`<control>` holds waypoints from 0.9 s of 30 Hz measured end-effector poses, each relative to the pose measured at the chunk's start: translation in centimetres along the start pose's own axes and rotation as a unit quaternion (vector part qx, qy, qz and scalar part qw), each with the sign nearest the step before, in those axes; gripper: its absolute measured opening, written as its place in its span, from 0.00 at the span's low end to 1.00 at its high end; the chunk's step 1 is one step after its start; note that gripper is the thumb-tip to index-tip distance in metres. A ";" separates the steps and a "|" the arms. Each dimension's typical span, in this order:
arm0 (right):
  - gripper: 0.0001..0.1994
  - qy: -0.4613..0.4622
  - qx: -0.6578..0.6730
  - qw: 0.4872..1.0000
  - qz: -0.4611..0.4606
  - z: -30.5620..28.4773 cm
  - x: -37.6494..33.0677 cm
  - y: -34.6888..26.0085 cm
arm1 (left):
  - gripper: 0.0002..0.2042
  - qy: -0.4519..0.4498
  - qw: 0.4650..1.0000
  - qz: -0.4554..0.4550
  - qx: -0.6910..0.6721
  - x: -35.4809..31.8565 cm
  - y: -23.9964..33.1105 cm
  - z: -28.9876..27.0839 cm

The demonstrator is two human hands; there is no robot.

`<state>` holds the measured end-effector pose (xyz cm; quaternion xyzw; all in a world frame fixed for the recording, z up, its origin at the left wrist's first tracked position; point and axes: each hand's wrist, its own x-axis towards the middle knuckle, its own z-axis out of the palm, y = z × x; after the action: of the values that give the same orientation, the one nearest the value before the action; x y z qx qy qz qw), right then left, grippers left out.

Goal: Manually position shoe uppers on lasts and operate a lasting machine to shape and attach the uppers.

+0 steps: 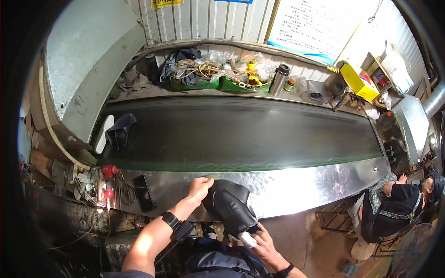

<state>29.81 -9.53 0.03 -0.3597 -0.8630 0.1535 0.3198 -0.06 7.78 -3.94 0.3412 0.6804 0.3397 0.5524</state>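
Black leather boot (229, 204), one, lies on the steel ledge (301, 185); left hand (200, 187) grips its top, right hand (259, 243) clasps its white-tipped heel.

Belt (241, 134) mid-span open; shoe (119, 129) blocks left end, clutter, probably bins (218, 83), behind.

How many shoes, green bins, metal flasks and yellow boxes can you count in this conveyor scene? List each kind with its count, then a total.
Black shoes: 2, one in both hands, one on the belt
Green bins: 2
Metal flasks: 1
Yellow boxes: 1
Total: 6
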 end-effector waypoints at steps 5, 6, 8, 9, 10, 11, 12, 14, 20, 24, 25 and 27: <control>0.58 0.079 0.079 0.984 0.135 2.7 4.2 1.2 | 0.18 0.225 0.958 0.070 0.162 3.4 -1.4 1.1; 0.59 0.081 0.153 0.968 0.182 3.0 3.6 2.2 | 0.17 0.235 0.952 0.070 0.182 3.2 -0.5 2.5; 0.61 0.000 0.273 0.928 0.252 2.2 3.3 2.9 | 0.16 0.224 0.954 0.049 0.192 1.7 -0.5 2.9; 0.61 -0.002 0.277 0.928 0.251 1.4 2.9 2.9 | 0.16 0.224 0.954 0.033 0.197 1.4 -0.6 2.6; 0.58 -0.039 0.274 0.928 0.249 0.6 2.5 2.8 | 0.15 0.217 0.952 0.045 0.212 0.8 -1.4 2.2; 0.56 -0.076 0.272 0.927 0.247 0.1 2.0 2.8 | 0.15 0.222 0.951 0.042 0.212 0.4 -1.9 2.0; 0.53 -0.080 0.306 0.908 0.275 -0.3 1.3 2.8 | 0.16 0.188 0.966 0.033 0.173 0.0 -1.7 2.2; 0.52 -0.101 0.300 0.909 0.270 0.1 0.2 3.2 | 0.29 0.142 0.984 0.007 0.105 -0.3 -1.0 3.1; 0.49 -0.168 0.103 0.975 0.098 1.4 -1.4 6.0 | 0.40 0.131 0.939 0.062 0.312 -1.9 0.1 6.8; 0.46 -0.105 0.245 0.960 0.085 3.5 -1.4 7.8 | 0.34 0.191 0.938 0.051 0.285 -0.4 -0.5 6.0; 0.46 -0.113 0.250 0.959 0.075 3.6 -1.0 7.4 | 0.30 0.199 0.947 0.041 0.250 -0.2 -0.6 5.4; 0.47 -0.133 0.327 0.916 0.192 3.3 -0.1 6.5 | 0.27 0.222 0.952 0.027 0.208 -0.9 -1.4 3.9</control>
<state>31.10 -5.25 -5.70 -0.3702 -0.7135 0.5317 0.2666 3.78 6.60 -5.21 0.3828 0.8320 0.2725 0.2951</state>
